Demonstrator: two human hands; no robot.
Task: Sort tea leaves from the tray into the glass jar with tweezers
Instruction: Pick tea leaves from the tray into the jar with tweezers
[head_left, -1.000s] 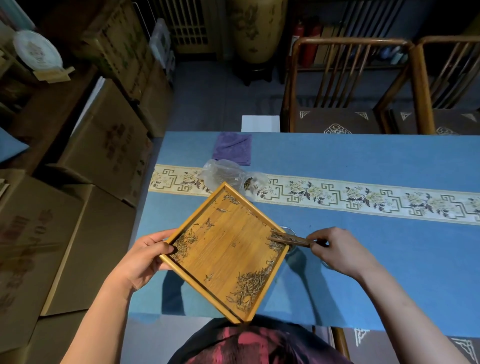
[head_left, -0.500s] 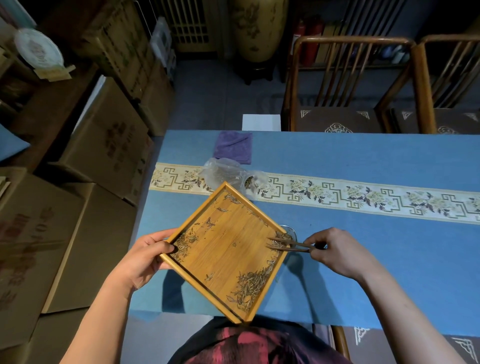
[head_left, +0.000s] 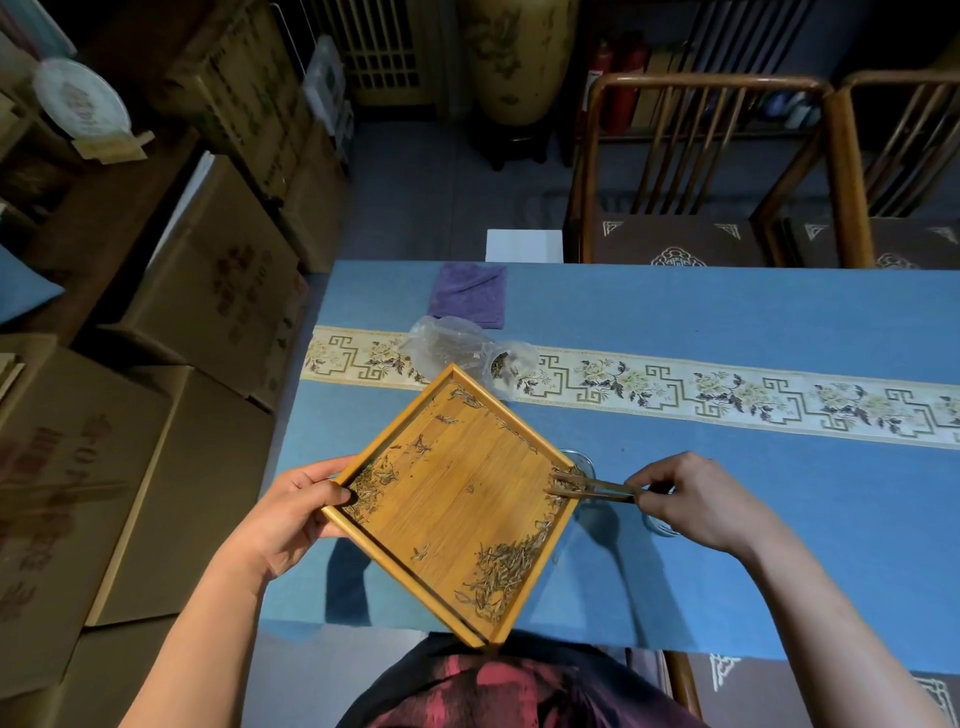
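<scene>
A square bamboo tray (head_left: 457, 499) is held tilted like a diamond above the blue table. My left hand (head_left: 291, 519) grips its left corner, thumb inside the rim. Tea leaves (head_left: 501, 571) lie heaped along the lower right edge, with smaller clusters at the left corner and right corner. My right hand (head_left: 691, 501) pinches dark wooden tweezers (head_left: 587, 488), whose spread tips reach over the tray's right corner among the leaves. The glass jar (head_left: 582, 462) sits just under that corner, mostly hidden by the tray.
A crumpled clear plastic bag (head_left: 462, 348) with some tea lies behind the tray, a purple cloth (head_left: 470, 293) beyond it. A patterned runner (head_left: 727, 395) crosses the table. Cardboard boxes (head_left: 208, 291) stack to the left; wooden chairs (head_left: 691, 171) stand across the table.
The tweezers' tips have spread apart and shifted slightly down over the tray's right corner. The tray and my left hand have stayed in place.
</scene>
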